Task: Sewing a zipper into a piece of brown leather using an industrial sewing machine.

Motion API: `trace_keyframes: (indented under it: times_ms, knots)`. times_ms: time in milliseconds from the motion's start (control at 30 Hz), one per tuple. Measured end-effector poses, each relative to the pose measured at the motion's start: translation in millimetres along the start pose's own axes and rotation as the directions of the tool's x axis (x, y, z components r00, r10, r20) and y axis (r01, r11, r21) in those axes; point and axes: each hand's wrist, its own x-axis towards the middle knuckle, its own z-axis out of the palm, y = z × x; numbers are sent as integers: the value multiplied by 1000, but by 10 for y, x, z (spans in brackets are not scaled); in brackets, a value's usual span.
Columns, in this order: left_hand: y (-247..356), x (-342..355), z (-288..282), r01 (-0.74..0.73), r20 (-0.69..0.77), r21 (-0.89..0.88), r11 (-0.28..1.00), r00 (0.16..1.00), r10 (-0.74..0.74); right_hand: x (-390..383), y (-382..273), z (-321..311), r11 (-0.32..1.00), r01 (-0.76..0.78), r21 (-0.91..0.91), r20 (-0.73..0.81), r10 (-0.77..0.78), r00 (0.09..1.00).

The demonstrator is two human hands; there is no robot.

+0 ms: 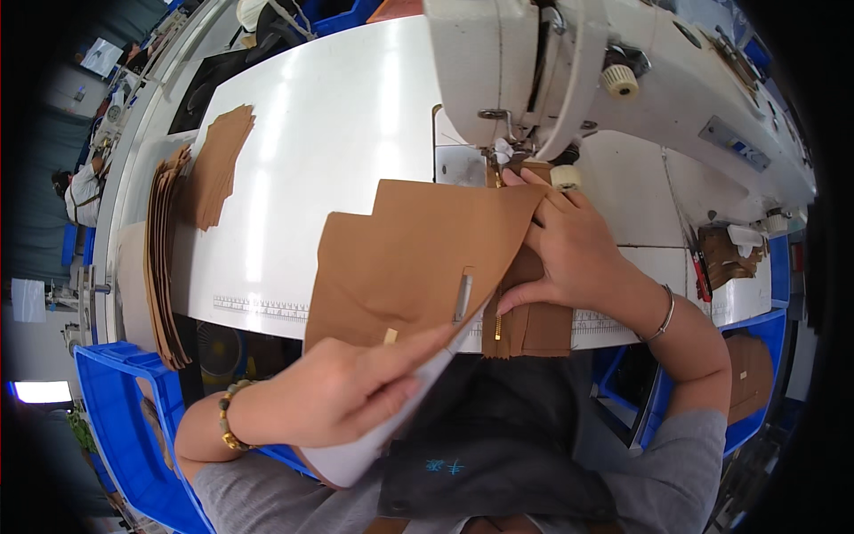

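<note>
A large brown panel (400, 249), leather-like, with a pale underside and a narrow slot, tilts up over the front of the white sewing table. My left hand (347, 392) is closed on its lower edge, index finger stretched along it; the thumb is hidden. Near the needle, my right hand (574, 245) grips the panel's right corner, some fingers above it and others behind. Its thumb rests by a brown strip with a gold zipper (498, 325), which runs under the panel toward the presser foot of the sewing machine (507, 80). The panel covers part of the strip.
Stacked brown pieces (218, 169) lie on the table's left, beside a thicker upright stack (165, 258). Blue bins (124, 436) stand at both sides below. A red-handled tool (701, 271) and brown scraps (729, 254) lie at right. A ruler scale (258, 307) follows the front edge.
</note>
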Motion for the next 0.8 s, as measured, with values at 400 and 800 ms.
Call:
trace_keyframes:
  times_ms: [400, 800]
  knots:
    - [-602, 1029, 319, -314, -205, 614, 724, 822, 531, -91, 76, 177, 992, 94, 89, -164, -78, 983]
    - [-713, 1168, 407, 72, -340, 509, 858, 932, 124, -22, 53, 77, 985, 16, 172, -132, 7, 991]
